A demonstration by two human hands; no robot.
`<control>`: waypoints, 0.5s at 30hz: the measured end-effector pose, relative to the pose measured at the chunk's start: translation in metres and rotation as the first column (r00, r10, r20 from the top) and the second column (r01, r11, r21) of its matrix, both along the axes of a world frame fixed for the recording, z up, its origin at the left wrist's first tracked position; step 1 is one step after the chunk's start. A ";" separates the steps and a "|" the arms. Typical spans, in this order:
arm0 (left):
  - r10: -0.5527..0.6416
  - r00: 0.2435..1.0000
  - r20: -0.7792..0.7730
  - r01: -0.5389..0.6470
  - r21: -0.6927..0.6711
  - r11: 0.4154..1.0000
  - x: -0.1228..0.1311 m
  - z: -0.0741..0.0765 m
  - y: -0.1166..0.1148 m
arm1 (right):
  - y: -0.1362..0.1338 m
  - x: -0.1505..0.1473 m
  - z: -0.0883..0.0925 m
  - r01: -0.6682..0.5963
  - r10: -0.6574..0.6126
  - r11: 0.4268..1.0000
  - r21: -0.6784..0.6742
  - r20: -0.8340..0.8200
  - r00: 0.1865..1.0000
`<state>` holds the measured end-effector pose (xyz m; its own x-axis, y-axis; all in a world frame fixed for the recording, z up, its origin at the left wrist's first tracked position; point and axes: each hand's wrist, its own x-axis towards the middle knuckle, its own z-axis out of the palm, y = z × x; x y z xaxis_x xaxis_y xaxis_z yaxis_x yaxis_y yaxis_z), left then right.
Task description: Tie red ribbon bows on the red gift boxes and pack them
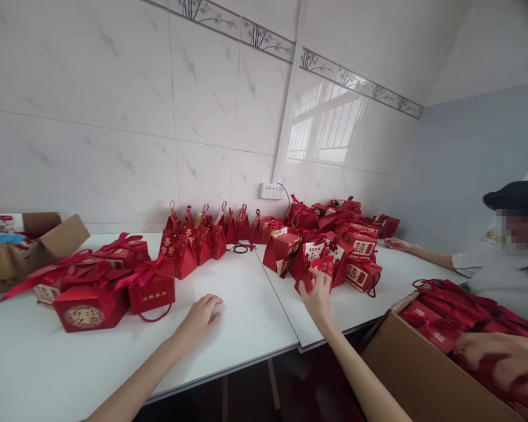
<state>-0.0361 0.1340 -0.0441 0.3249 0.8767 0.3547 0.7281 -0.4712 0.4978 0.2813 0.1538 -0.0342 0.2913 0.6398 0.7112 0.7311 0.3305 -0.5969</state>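
My left hand [202, 316] rests on the white table with its fingers loosely bent, the thumb apart and nothing in it. To its left stand red gift boxes [92, 308] with ribbon bows and gold print. My right hand [319, 299] is closed on a small red gift box [327, 265] at the front of a pile; the fingers hide part of it. Just behind it stands a red box with a white printed panel [313, 252]. Pointed red boxes [185, 255] with loop handles are lined up near the wall.
At far left is an open cardboard carton [66, 237]. More red boxes [363, 246] are heaped at back right. A carton [416, 351] full of red boxes stands at right, with a co-worker's hand [501, 357] over it. A socket strip [273, 191] is on the wall.
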 end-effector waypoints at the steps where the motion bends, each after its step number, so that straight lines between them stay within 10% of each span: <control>1: -0.006 1.000 0.025 0.006 -0.009 1.000 -0.002 -0.002 0.002 | 0.005 0.002 -0.004 0.059 -0.059 0.998 0.012 -0.018 0.998; 15: -0.025 0.992 0.124 0.021 0.035 0.999 0.001 -0.007 0.090 | 0.025 0.018 -0.047 0.279 -0.276 0.959 -0.049 -0.387 0.880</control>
